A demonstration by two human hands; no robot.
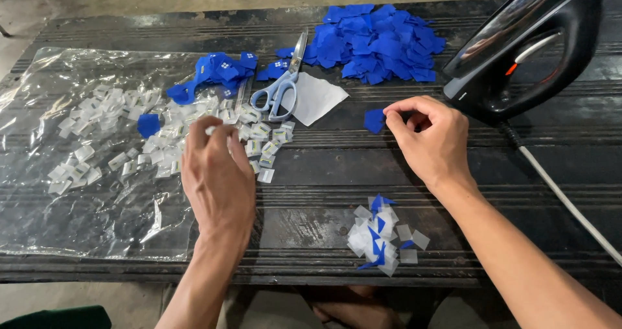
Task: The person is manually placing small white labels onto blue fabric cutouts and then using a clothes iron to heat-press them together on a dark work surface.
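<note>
On the dark ridged wooden desk (337,173), my right hand (431,141) pinches a small blue fabric square (374,120), light and floppy, by its edge; my left hand (217,173) fingers close on tiny white labels (259,135).

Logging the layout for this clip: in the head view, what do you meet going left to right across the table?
Clear plastic sheet with small white tags → left hand → scissors → right hand holding a blue fabric piece → black iron.
</note>
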